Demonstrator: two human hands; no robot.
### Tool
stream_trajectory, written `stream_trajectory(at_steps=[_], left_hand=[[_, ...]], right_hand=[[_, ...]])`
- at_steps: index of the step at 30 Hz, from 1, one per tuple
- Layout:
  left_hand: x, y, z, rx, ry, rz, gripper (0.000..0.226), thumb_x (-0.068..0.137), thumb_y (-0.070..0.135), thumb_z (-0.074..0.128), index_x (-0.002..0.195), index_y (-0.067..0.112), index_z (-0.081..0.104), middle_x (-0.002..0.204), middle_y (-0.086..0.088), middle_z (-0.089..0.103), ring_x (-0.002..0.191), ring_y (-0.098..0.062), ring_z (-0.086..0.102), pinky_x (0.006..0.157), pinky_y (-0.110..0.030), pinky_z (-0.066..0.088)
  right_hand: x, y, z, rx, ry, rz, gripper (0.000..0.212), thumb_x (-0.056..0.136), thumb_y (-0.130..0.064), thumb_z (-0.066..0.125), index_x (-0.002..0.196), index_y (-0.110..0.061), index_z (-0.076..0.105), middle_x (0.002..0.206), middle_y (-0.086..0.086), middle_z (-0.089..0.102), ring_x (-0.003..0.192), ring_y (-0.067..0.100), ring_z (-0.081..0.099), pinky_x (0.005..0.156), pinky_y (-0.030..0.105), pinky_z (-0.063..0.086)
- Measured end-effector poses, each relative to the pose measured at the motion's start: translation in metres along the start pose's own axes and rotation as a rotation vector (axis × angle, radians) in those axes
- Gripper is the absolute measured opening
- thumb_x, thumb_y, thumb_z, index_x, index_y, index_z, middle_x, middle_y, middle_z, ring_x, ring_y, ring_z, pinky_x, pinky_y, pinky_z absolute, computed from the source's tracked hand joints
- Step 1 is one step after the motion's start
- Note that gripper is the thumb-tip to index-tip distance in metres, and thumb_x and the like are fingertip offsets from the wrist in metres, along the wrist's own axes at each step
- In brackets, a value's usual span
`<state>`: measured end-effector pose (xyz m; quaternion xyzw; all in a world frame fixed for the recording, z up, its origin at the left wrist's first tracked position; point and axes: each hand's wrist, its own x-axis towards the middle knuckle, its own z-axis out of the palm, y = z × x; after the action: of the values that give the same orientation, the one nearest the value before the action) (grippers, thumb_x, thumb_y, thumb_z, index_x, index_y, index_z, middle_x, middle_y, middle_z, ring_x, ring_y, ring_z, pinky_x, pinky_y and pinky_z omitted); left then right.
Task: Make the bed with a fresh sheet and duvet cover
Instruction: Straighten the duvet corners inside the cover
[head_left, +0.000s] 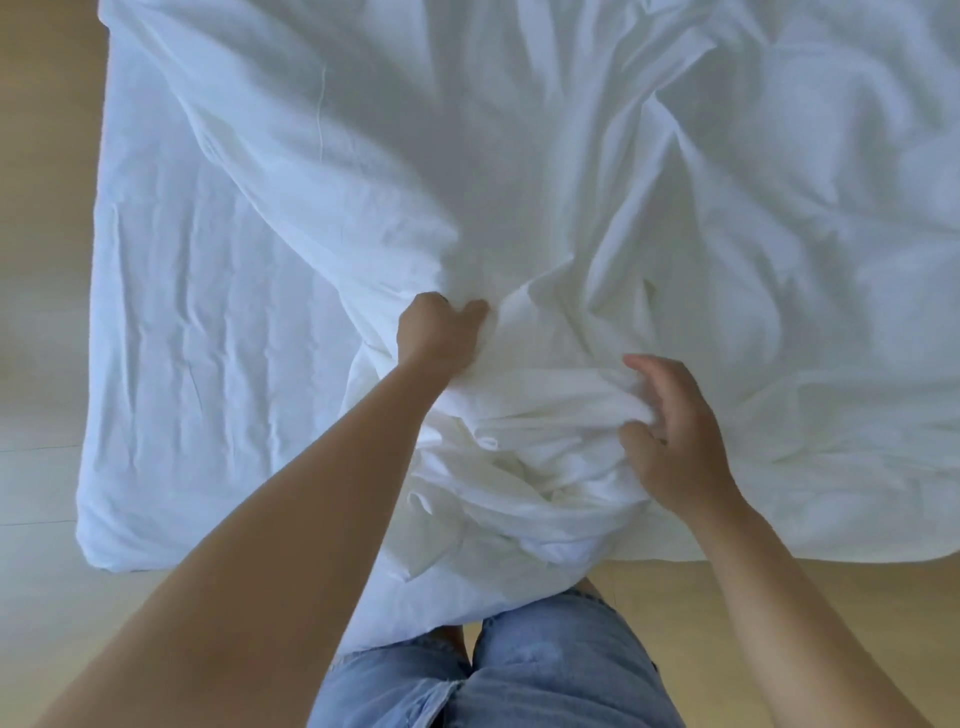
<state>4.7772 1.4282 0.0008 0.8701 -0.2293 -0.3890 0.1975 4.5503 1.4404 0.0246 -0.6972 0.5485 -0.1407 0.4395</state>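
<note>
Duvet cover (524, 447), white, bunched in a heap between both hands and spilling off the bed's near edge; beyond the hands it spreads rumpled, with the sheet (208, 338) lying fairly flat out past the left hand (436, 338). Left hand fisted on a gather of the cloth; right hand (675, 441) pinching a fold between thumb and curled fingers. Step is probably sorting the cover, and next calls for tracing a hem to a corner and drawing the slack away.
</note>
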Motion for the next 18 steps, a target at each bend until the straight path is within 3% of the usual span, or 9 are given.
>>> stream_trajectory(at_steps=[3,6,8,9,10,13,15,17,18], left_hand=[[-0.013,-0.003,-0.012,-0.133,0.029,0.063,0.036,0.089,0.038,0.058,0.074,0.006,0.054,0.073,-0.007,0.058,0.072,-0.027,0.056,0.069,-0.035,0.049],[-0.026,0.016,-0.029,-0.358,0.037,0.177,0.036,0.088,0.030,0.058,0.064,0.012,0.038,0.060,-0.004,0.035,0.060,-0.021,0.037,0.056,-0.033,0.034],[-0.030,0.046,-0.037,-0.445,0.054,0.291,0.041,0.089,0.026,0.057,0.061,0.015,0.029,0.057,-0.002,0.026,0.058,-0.019,0.030,0.054,-0.031,0.028],[-0.031,0.063,-0.041,-0.459,0.047,0.342,0.043,0.090,0.024,0.056,0.060,0.016,0.026,0.057,-0.001,0.026,0.057,-0.019,0.030,0.053,-0.031,0.028],[-0.031,0.079,-0.043,-0.473,0.027,0.380,0.043,0.091,0.024,0.055,0.061,0.017,0.026,0.057,-0.002,0.028,0.057,-0.019,0.032,0.053,-0.032,0.031],[-0.022,0.095,-0.041,-0.414,0.029,0.398,0.033,0.094,0.032,0.050,0.069,0.015,0.038,0.067,-0.002,0.045,0.068,-0.021,0.045,0.064,-0.033,0.039],[-0.005,0.072,-0.030,-0.284,0.121,0.238,0.031,0.092,0.045,0.050,0.096,0.014,0.049,0.097,-0.003,0.055,0.092,-0.024,0.053,0.076,-0.031,0.041],[0.011,0.037,-0.019,-0.303,0.089,-0.139,0.073,0.082,0.062,0.055,0.132,0.011,0.038,0.129,-0.008,0.044,0.119,-0.030,0.046,0.097,-0.038,0.040],[0.014,0.024,-0.015,-0.398,0.011,-0.310,0.089,0.076,0.069,0.057,0.139,0.011,0.032,0.133,-0.009,0.043,0.121,-0.032,0.046,0.100,-0.042,0.041]], right_hand=[[0.028,-0.030,0.025,-0.030,-0.170,-0.069,0.065,0.083,-0.037,0.054,0.141,-0.014,0.038,0.138,-0.005,0.041,0.128,0.011,0.040,0.102,0.018,0.030],[0.061,-0.052,0.061,-0.173,-0.333,-0.046,0.082,0.084,-0.055,0.058,0.148,-0.016,0.024,0.149,0.002,0.031,0.136,0.017,0.030,0.110,0.031,0.027],[0.075,-0.067,0.075,-0.015,-0.177,-0.146,0.058,0.085,-0.051,0.052,0.130,-0.015,0.048,0.122,0.004,0.054,0.110,0.003,0.050,0.090,0.021,0.037],[0.080,-0.075,0.074,0.091,-0.025,-0.193,0.030,0.087,-0.039,0.050,0.105,-0.018,0.060,0.093,-0.001,0.058,0.083,-0.004,0.053,0.073,0.016,0.036],[0.088,-0.078,0.067,0.166,0.116,-0.208,0.009,0.086,-0.025,0.048,0.081,-0.025,0.055,0.072,-0.008,0.051,0.065,-0.005,0.049,0.061,0.015,0.033],[0.122,-0.088,0.024,0.387,0.478,-0.062,0.016,0.077,-0.008,0.043,0.070,-0.022,0.048,0.064,-0.009,0.048,0.056,-0.001,0.044,0.059,0.015,0.039],[0.145,-0.080,-0.002,0.436,0.592,0.094,0.012,0.075,-0.009,0.043,0.067,-0.016,0.049,0.062,-0.004,0.047,0.051,0.003,0.043,0.055,0.020,0.038],[0.157,-0.065,-0.011,0.330,0.577,0.174,0.011,0.074,-0.015,0.045,0.070,-0.009,0.053,0.065,0.001,0.049,0.059,0.010,0.045,0.058,0.025,0.039],[0.160,-0.058,-0.010,0.250,0.542,0.185,0.015,0.078,-0.016,0.047,0.080,-0.005,0.058,0.074,0.006,0.053,0.070,0.016,0.049,0.065,0.028,0.041]])
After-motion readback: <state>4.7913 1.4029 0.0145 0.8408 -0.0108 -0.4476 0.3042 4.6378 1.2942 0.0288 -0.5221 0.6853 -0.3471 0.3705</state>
